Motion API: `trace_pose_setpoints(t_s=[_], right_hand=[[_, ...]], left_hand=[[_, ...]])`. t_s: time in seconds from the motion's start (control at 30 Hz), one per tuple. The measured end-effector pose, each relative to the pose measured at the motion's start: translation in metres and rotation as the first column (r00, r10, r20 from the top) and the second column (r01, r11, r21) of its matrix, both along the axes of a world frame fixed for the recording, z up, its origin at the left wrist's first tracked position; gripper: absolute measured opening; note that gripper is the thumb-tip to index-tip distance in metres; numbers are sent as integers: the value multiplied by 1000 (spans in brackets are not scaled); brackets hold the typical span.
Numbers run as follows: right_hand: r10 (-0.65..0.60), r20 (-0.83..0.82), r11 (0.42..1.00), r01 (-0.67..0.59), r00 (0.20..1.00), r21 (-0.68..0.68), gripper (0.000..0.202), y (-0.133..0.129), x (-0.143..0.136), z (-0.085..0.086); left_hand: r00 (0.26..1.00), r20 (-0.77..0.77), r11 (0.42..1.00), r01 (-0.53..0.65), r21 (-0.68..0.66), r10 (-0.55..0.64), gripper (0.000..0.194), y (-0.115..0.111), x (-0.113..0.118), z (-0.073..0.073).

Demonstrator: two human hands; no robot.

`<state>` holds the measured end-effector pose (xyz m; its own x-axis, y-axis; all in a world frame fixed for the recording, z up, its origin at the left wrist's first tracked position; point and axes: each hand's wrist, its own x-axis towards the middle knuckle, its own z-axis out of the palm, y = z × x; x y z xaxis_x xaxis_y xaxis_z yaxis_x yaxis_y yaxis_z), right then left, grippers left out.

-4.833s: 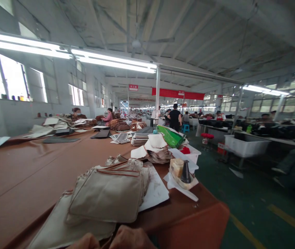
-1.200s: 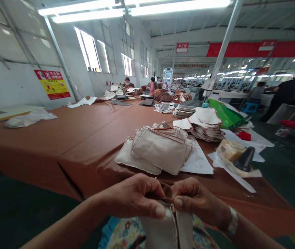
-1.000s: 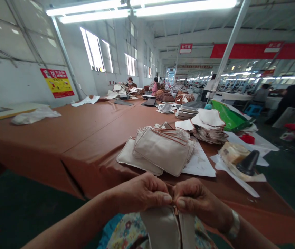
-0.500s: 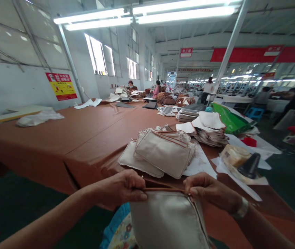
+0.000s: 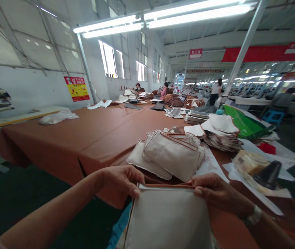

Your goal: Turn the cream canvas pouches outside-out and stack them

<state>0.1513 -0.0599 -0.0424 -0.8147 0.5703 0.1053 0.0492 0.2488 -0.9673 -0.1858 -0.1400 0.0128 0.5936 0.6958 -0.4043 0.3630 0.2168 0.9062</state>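
A pale fabric piece [image 5: 168, 218] with a brown trimmed top edge hangs between my two hands at the bottom centre. My left hand [image 5: 123, 181] pinches its upper left corner between thumb and fingers. The upper right corner is gripped by my right hand [image 5: 212, 190], which has a band on the wrist. Just beyond them, a pile of similar pale pieces [image 5: 172, 155] with brown edging lies on the brown-covered table [image 5: 106, 128]. The lower part of the held piece runs out of view.
Right of the pile are a stack of pale pieces [image 5: 221, 135], a green bag [image 5: 248, 121] and a black cone-shaped object [image 5: 268, 174] on white sheets. A crumpled plastic bag [image 5: 58, 116] lies at the left. Several people are farther back.
My left hand has shifted to the piece's upper left corner, and the piece's front now faces me more squarely. The view has turned left, so the table and piles appear farther right.
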Motion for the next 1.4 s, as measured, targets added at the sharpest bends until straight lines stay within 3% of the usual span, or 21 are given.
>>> trace_pose_setpoints(t_s=[0.07, 0.13, 0.23, 0.3, 0.47, 0.57, 0.73, 0.9, 1.03, 1.27, 1.4], right_hand=[[46, 141, 999, -48, 989, 11, 35, 3, -1, -7], [75, 174, 995, -85, 982, 48, 31, -3, -13, -1], [122, 41, 991, -124, 992, 52, 35, -21, -38, 19], [155, -36, 988, -155, 987, 15, 34, -31, -52, 25], [96, -97, 994, -102, 991, -51, 32, -41, -58, 4], [40, -94, 997, -46, 995, -62, 30, -42, -53, -6], [-5, -83, 992, -5, 997, -127, 30, -42, -48, -6], [-107, -69, 983, 95, 992, -158, 28, -38, -46, -8], [-125, -69, 962, 104, 990, -251, 31, -36, -46, -10], [-132, -63, 968, 115, 989, -224, 33, -37, -48, 4], [-179, -67, 893, 134, 981, -431, 28, -37, -48, -1]], left_hand=[[999, 39, 999, -37, 37, 35, 52, -6, 13, -1], [999, 21, 988, -36, 150, 33, 46, -9, 36, 5], [998, -58, 942, 27, 334, -8, 41, -6, 67, 14], [998, -69, 930, 30, 366, -5, 42, -2, 74, 13], [986, -87, 938, -106, 332, 142, 44, -1, 64, -10], [988, 16, 951, -152, 269, 153, 44, -3, 61, -21], [982, 24, 956, -189, 225, 188, 41, -1, 71, -22], [977, 89, 969, -207, 135, 196, 21, 8, 79, -20], [968, 105, 969, -236, 68, 229, 16, 12, 83, -24], [967, -85, 926, -203, 319, 241, 13, 10, 93, -19], [975, -130, 921, -121, 371, 181, 12, 10, 95, -10]])
